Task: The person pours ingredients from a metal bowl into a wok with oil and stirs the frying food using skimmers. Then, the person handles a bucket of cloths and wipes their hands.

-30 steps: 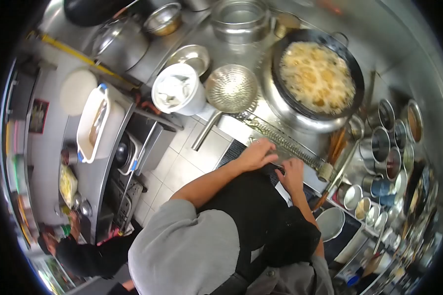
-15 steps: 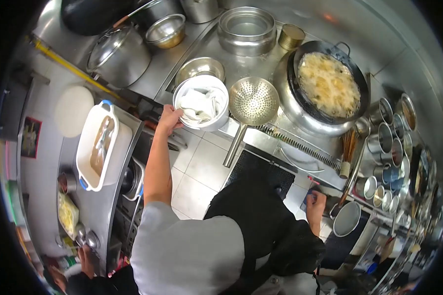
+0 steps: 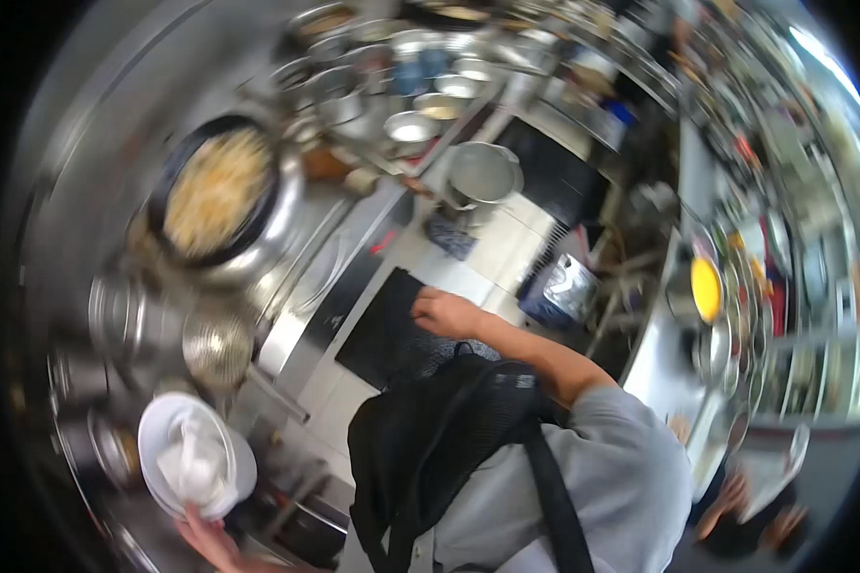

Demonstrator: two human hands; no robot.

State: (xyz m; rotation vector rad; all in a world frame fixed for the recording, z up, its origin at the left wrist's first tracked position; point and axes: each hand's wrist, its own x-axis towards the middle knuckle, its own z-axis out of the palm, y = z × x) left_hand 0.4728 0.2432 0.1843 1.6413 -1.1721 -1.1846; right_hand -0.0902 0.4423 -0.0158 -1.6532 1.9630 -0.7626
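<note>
My left hand (image 3: 208,537) grips the rim of a white bucket (image 3: 242,461) at the lower left. Inside lie soft-looking, folded white pieces (image 3: 196,456) whose kind I cannot make out. Just beyond the bucket, a perforated strainer ladle (image 3: 218,346) rests on the stove, its handle sticking out over the edge. My right hand (image 3: 441,313) is held out over the black floor mat, its fingers curled with nothing visible in them. Up the stove from the strainer, a dark wok (image 3: 160,196) holds bubbling oil with golden food (image 3: 218,191).
A grey pot (image 3: 485,174) stands low past the stove's end. Metal containers (image 3: 411,126) crowd the far counter. Along the right runs another counter (image 3: 655,358) with bowls and a yellow-filled container (image 3: 706,289). Another person's hands (image 3: 734,497) show at the lower right.
My view has swung to the right, so the wok and bucket now appear on the left. My left hand still holds the bucket. My right arm now reaches out in front.
</note>
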